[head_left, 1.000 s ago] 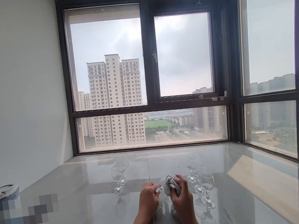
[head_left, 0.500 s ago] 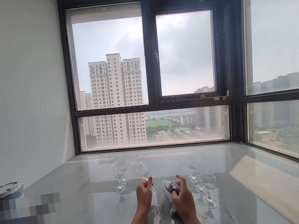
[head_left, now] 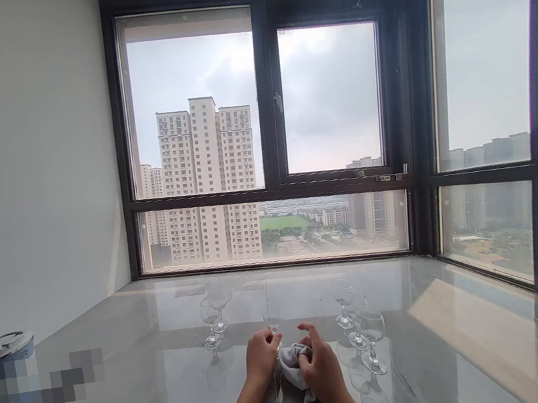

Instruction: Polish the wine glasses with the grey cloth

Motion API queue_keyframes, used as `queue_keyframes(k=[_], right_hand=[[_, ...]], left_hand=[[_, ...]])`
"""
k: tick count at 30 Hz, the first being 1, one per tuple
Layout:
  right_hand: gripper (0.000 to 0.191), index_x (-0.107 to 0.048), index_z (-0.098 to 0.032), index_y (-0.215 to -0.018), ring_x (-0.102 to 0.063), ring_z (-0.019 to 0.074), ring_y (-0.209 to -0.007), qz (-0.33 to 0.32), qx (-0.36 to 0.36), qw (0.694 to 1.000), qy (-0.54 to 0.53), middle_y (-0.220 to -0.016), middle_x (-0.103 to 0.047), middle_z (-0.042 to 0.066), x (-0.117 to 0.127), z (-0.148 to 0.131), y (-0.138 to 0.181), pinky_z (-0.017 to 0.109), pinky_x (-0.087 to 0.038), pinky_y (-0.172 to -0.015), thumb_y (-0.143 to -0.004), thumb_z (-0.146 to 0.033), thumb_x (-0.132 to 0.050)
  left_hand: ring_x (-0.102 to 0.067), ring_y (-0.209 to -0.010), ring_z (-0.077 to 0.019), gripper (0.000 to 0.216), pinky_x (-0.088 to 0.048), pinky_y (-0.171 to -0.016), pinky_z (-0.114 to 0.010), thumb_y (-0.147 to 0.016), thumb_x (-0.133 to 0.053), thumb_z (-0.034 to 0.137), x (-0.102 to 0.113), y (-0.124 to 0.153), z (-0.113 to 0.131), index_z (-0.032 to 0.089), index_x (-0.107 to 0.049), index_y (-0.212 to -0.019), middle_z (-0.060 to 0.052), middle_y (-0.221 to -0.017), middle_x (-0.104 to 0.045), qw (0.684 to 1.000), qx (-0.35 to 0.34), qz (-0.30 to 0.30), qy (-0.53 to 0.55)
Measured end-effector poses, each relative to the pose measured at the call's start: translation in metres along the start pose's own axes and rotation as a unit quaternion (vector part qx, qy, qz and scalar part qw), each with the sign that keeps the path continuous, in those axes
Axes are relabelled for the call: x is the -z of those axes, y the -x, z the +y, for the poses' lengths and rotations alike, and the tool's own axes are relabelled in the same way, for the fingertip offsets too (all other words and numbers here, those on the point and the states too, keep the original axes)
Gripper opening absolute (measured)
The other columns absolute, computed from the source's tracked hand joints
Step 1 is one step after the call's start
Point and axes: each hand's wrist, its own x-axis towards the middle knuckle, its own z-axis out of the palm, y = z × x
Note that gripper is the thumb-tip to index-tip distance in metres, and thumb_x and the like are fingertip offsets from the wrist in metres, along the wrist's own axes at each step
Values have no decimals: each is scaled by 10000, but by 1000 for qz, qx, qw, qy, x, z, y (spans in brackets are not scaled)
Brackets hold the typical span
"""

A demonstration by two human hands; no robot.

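Observation:
Near the middle of the glossy grey counter, my left hand [head_left: 261, 357] pinches a clear stemmed wine glass [head_left: 273, 311] low down, its bowl standing above my fingers. The glass's lower part is hidden by the hand. My right hand [head_left: 321, 367] is closed on a crumpled light grey cloth [head_left: 290, 366], with the index finger raised. The cloth is close beside the glass; whether they touch I cannot tell. Two more wine glasses [head_left: 210, 319] stand upright to the left. On the right, a group of three wine glasses [head_left: 372, 329] stands upright.
A lidded bucket [head_left: 5, 347] sits at the left edge, with a pixelated patch covering its lower part. Dark-framed windows [head_left: 268, 193] border the counter's [head_left: 139, 382] back and right sides. A pale wall [head_left: 31, 163] rises on the left.
The held glass has gone from tilted to nearly upright. My right hand and the cloth have moved left, closer to the glass. The whole view has shifted slightly.

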Motion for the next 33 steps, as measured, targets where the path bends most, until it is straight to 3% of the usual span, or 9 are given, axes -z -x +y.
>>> queue_keyframes(k=[9, 15, 18, 22, 26, 30, 33], right_hand=[[595, -477, -228, -1259, -705, 229, -1034, -100, 11, 993, 68, -1114, -738, 66, -1, -11, 5, 310, -497, -869, -706, -10, -467], [702, -458, -198, -1326, -638, 225, -1235, -166, 59, 983, 59, -1286, -703, 108, -3, -20, 9, 337, -452, -1054, -658, 19, -467], [744, -445, -165, -1400, -582, 234, -1330, -193, 64, 976, 79, -1400, -653, 136, -2, -22, 9, 361, -414, -1124, -674, -10, -482], [737, -482, -145, -1443, -516, 252, -1403, -227, 78, 963, 118, -1505, -576, 142, -2, -26, 9, 378, -372, -1174, -710, -85, -506], [780, -467, -144, -1498, -501, 261, -1419, -246, 81, 955, 147, -1514, -570, 138, -3, -29, 7, 388, -345, -1193, -719, -131, -512], [802, -466, -154, -1517, -511, 277, -1414, -250, 66, 951, 167, -1507, -579, 147, -7, -30, 4, 407, -350, -1187, -718, -155, -529], [810, -461, -179, -1533, -504, 312, -1424, -248, 46, 949, 191, -1518, -569, 160, -9, -30, 2, 475, -329, -1197, -727, -173, -549]], left_hand=[[-583, -673, -171, 315, -332, -646, -264, -878, -472, 271, 1, 1, 2, 205, -670, -643, -6, -650, -676, 999, -6, -44, 30], [-685, -829, -238, 494, -452, -770, -311, -961, -329, 420, 3, -2, 4, 208, -715, -736, -81, -817, -758, 996, 31, -24, 82], [-683, -856, -249, 538, -476, -830, -346, -988, -233, 411, 11, 4, 8, 215, -701, -811, -96, -844, -738, 994, 27, 55, 89], [-627, -1012, -279, 394, -441, -971, -420, -991, -297, 372, 26, 17, 14, 231, -640, -857, -115, -966, -681, 968, -35, 247, -8], [-489, -1303, -340, 293, -356, -1102, -524, -948, -422, 314, 36, 17, 13, 183, -580, -1157, -191, -1284, -581, 915, 68, 392, -65], [-405, -1411, -372, 482, -335, -1135, -571, -914, -471, 317, 43, 2, 1, 140, -428, -1360, -237, -1435, -475, 868, 137, 472, -67], [-415, -1437, -371, 590, -344, -1138, -571, -903, -488, 317, 50, -8, -12, 153, -328, -1447, -231, -1494, -460, 863, 176, 470, -58]])
